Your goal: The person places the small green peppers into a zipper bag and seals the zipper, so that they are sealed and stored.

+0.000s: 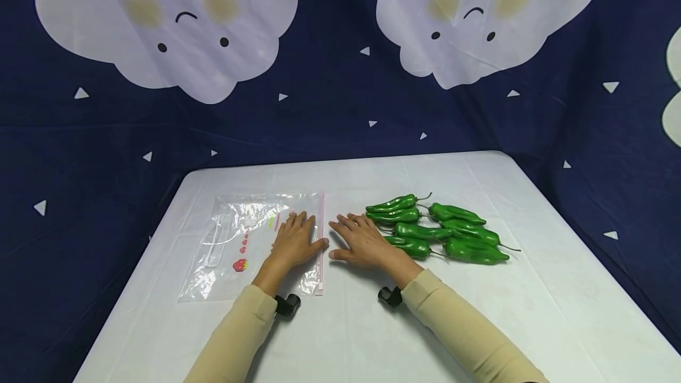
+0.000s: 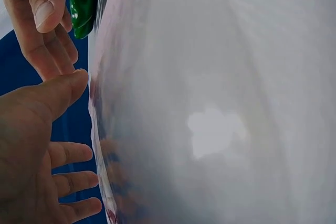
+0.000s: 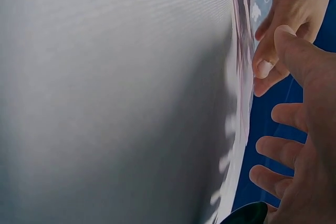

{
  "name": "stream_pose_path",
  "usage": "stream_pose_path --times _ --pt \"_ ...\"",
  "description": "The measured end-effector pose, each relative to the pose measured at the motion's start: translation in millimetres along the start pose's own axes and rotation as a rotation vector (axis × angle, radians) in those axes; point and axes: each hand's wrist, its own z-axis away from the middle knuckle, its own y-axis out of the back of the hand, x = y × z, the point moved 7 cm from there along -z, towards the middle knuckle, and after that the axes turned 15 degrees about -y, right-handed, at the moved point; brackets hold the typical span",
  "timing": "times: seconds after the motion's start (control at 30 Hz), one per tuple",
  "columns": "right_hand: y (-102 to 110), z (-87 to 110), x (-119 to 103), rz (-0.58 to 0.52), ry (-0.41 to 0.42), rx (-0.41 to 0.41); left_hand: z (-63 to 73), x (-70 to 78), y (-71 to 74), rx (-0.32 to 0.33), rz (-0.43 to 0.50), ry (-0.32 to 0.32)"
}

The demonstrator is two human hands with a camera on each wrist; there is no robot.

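A clear zip bag point(image 1: 207, 285) with a pink zip edge and a printed strawberry lies flat on the left side of the table. My left hand point(image 1: 294, 241) is over its right part, fingers spread and straight; in the left wrist view the fingertips appear just above the plastic. My right hand point(image 1: 363, 242) is to the right of the zip edge, fingers extended, holding nothing. Close by its fingertips lie several green peppers point(image 1: 422, 231) in two rough columns, and the hand partly hides the nearest ones. One green pepper point(image 2: 83, 3) also shows in the left wrist view.
A white cloth covers the table point(image 1: 340, 336). Behind it hangs a dark blue curtain point(image 1: 330, 129) with clouds and small white triangles. Black wrist cameras sit below both hands, near beige sleeves point(image 1: 468, 330).
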Motion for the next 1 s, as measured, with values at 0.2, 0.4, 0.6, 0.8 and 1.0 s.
stream_pose_path --times 0.2,0.4,0.6,0.8,1.0 --pt "-0.1 0.8 -0.1 0.002 -0.005 -0.009 -1.8 -2.8 -1.6 -0.01 0.009 0.012" --pt "-0.3 1.5 0.4 -0.002 -0.006 -0.015 -3.4 -4.6 -5.7 -0.018 0.016 0.013" --pt "-1.4 1.5 1.4 0.001 -0.006 -0.018 -3.4 -4.5 -8.6 -0.023 0.023 0.008" --pt "-0.8 1.7 1.7 -0.013 0.003 -0.009 -3.9 -4.2 -8.7 -0.012 0.006 -0.002" --pt "-2.2 1.2 2.0 -0.009 0.003 -0.01 -3.1 -4.6 -9.1 -0.017 0.016 0.007"
